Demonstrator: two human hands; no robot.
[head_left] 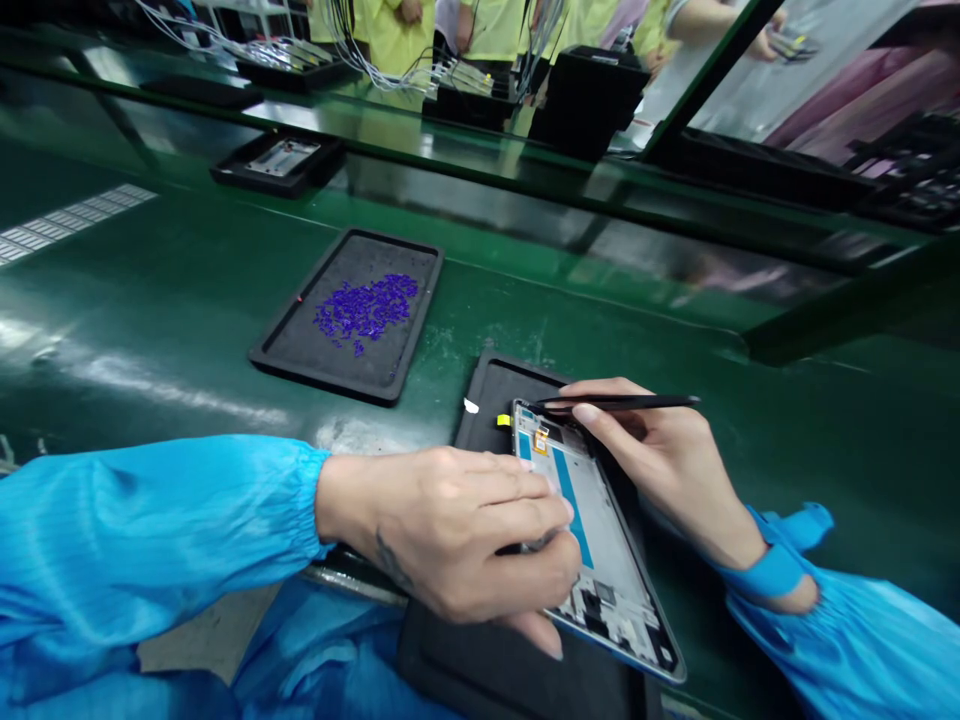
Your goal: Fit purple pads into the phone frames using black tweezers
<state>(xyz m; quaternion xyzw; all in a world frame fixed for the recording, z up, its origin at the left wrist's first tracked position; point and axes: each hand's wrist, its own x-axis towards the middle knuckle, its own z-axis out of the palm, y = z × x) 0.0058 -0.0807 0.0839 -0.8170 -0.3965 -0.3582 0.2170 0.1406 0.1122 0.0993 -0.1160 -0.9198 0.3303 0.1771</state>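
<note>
A phone frame (607,560) with exposed parts lies tilted on a black tray (495,390) near the belt's front edge. My left hand (457,535) curls over the frame's left edge, fingers and thumb gripping it. My right hand (660,460) holds black tweezers (630,403), their tip at the frame's top end by a small orange part (540,438). A yellow tab (503,420) and a white scrap (471,406) lie on the tray just left of the frame's top.
A second black tray (296,330) holding several small purple pieces (367,307) sits on the green belt (150,300) to the upper left. Another tray with a phone frame (281,160) lies farther back. Cables, black boxes and people in yellow shirts (397,30) are beyond the rail.
</note>
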